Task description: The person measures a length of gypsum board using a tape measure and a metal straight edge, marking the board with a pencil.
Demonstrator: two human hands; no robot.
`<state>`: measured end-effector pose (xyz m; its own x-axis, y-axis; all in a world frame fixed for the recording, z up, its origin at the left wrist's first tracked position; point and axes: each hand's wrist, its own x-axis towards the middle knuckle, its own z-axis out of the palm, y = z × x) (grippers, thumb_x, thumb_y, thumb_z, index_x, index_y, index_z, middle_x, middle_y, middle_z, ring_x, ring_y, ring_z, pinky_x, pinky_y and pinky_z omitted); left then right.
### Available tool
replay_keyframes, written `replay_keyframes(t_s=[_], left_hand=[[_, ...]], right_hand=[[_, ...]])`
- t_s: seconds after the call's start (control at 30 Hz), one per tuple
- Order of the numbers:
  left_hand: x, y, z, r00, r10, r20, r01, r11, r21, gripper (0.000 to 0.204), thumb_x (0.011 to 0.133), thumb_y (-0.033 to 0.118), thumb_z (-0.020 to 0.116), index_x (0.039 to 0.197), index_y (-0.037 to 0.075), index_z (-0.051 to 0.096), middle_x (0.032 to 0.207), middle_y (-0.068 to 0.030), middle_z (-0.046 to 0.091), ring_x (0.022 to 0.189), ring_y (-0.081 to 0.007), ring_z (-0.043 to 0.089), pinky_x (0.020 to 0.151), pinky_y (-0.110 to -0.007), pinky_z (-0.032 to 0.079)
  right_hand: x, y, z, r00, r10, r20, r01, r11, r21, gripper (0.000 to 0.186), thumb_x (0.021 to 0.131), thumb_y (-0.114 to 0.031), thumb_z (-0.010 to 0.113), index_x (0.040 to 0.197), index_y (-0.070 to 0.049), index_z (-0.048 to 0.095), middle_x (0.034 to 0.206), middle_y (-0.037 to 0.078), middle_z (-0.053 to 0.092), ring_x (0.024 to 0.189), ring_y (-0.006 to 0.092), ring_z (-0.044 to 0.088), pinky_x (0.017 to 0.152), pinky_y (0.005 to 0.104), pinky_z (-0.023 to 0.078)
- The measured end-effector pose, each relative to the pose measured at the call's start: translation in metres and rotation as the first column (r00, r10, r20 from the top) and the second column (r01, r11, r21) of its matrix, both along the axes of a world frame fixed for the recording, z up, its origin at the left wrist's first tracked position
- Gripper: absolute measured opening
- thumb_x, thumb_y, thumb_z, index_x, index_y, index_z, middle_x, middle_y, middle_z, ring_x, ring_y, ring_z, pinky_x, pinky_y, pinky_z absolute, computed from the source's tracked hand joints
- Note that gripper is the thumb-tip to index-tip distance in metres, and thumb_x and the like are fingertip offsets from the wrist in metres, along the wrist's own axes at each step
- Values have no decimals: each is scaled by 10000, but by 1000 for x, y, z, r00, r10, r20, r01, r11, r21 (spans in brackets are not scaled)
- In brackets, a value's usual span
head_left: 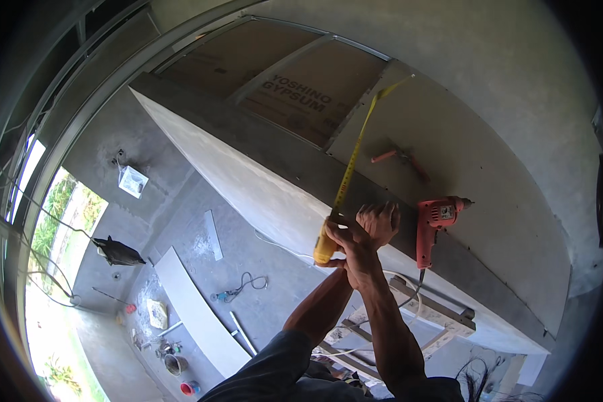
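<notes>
Steadily: right hand clamped on rounded yellow tape-measure case; left hand behind, grip unclear; best keep flat yellow blade taut.

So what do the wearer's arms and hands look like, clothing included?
Left hand and right hand: no gloves visible. Left sleeve: dark blue-grey, plain; right sleeve: looks darker. Both end near the elbows, leaving forearms bare.

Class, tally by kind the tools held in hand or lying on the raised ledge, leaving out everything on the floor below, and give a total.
Yellow tape measure with its blade pulled out: 1
Red corded power drill: 1
Red-handled plier-like tool: 1
Total: 3
</notes>
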<state>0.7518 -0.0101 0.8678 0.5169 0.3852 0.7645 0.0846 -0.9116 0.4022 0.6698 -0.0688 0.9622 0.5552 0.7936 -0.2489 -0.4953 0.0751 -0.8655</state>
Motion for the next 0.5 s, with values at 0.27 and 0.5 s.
replay_keyframes(t_s=[0.27, 0.5], left_hand=[[0, -1, -18, 992, -69, -102, 62, 995, -72, 128, 867, 252, 651, 859, 127, 679, 661, -125, 658, 684, -344, 678, 757, -468, 521], [-5, -3, -11, 976, 0, -217, -13, 998, -60, 146, 861, 251, 628, 879, 132, 710, 725, -163, 709, 686, -367, 693, 707, -495, 534]], right_hand=[[-38, -157, 36, 977, -206, 48, 207, 978, -19, 456, 930, -250, 607, 1312, -4, 580, 1083, 76, 624, 1011, 145, 602, 886, 305, 486], [-42, -247, 22, 951, -297, 87, 309, 930, -200, 353, 931, -267, 593, 1183, -21, 620, 975, 48, 609, 828, 144, 592, 711, 304, 490]])
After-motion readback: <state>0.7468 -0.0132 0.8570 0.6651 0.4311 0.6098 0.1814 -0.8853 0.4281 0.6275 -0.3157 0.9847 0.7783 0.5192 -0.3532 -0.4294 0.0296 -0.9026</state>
